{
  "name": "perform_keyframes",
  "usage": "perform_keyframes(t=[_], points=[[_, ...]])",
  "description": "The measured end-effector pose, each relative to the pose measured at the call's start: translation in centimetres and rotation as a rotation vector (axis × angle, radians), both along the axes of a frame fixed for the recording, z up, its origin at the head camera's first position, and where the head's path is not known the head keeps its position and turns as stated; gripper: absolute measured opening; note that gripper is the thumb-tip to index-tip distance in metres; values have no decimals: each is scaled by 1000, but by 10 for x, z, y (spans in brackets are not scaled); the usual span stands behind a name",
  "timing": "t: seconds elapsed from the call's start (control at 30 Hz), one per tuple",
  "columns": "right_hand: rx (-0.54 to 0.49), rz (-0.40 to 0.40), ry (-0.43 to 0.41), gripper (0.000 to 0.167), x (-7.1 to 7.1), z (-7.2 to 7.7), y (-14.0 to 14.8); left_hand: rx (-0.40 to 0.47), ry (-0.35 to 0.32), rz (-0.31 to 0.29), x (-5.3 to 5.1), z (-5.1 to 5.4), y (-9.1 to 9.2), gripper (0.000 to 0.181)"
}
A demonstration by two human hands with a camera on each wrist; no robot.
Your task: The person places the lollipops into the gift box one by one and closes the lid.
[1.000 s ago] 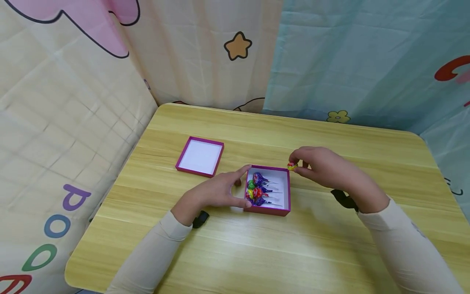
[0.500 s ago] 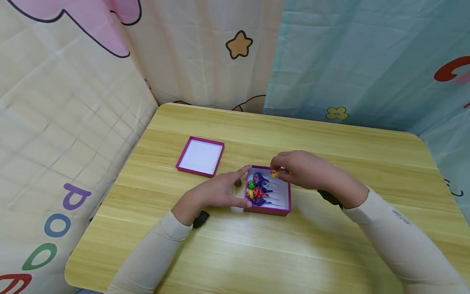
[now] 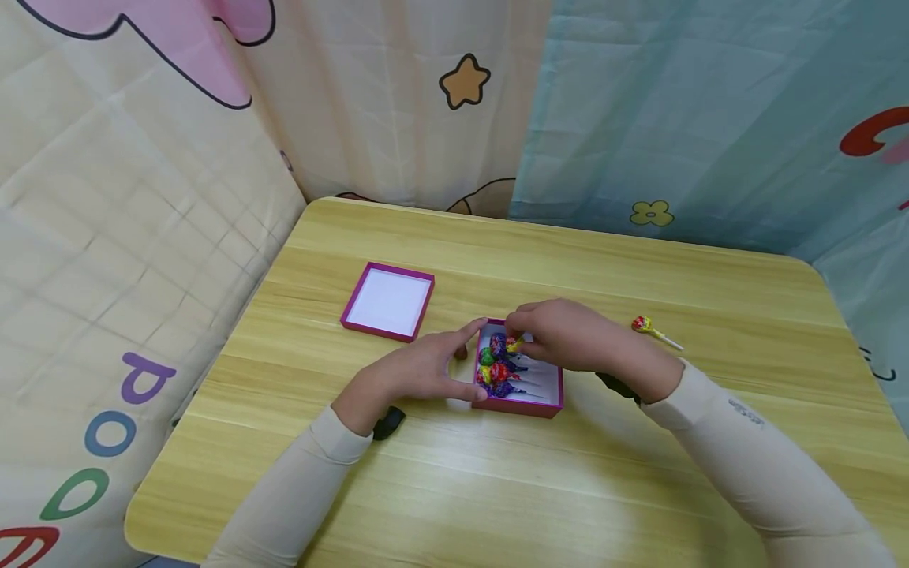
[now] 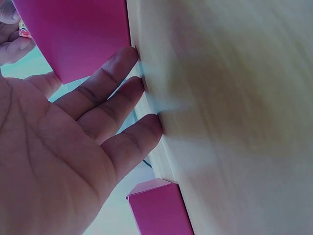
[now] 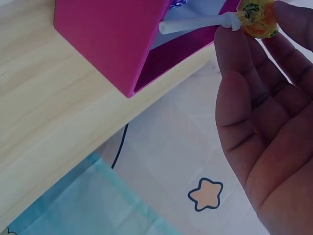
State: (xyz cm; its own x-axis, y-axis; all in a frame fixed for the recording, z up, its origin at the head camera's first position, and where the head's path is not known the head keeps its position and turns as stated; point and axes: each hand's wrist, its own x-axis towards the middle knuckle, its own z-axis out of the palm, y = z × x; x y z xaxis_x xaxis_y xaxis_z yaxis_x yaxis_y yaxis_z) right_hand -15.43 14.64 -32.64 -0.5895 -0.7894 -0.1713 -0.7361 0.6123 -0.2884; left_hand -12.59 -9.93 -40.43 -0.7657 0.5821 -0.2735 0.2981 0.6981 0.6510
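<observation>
An open magenta box [image 3: 525, 408] with a white inside stands on the table. Wrapped lollipops [image 3: 499, 371], purple, green and red-yellow, lie along its left side, their sticks pointing right. My left hand [image 3: 419, 369] holds the box between thumb and forefinger at its two left corners. In the left wrist view, its other fingers [image 4: 120, 100] extend below the box's magenta wall [image 4: 83, 39]. My right hand [image 3: 561, 335] is over the back of the box, pinching a yellow-wrapped lollipop [image 5: 259, 17] by its head. The white stick [image 5: 195, 23] is bare in the right wrist view.
The box lid [image 3: 389, 301] lies inside-up to the left, behind my left hand. Another red-and-yellow lollipop [image 3: 642, 324] lies on the wooden table [image 3: 426, 489] beyond my right forearm. Printed curtains [image 3: 398, 118] hang behind and beside the table.
My right hand has moved left and slightly forward, carrying the yellow lollipop from the box's right rim to inside it, beside the purple one. The left hand stays put.
</observation>
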Motion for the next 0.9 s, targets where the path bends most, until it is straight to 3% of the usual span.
perform_keyframes(t=[0.2,0.9], points=[[-15,20,-9,18,1,-1,-7,5,-2,1,0,2,0,110],[-79,88,11,9,1,-27,-21,29,27,-22,1,1,-1,109]])
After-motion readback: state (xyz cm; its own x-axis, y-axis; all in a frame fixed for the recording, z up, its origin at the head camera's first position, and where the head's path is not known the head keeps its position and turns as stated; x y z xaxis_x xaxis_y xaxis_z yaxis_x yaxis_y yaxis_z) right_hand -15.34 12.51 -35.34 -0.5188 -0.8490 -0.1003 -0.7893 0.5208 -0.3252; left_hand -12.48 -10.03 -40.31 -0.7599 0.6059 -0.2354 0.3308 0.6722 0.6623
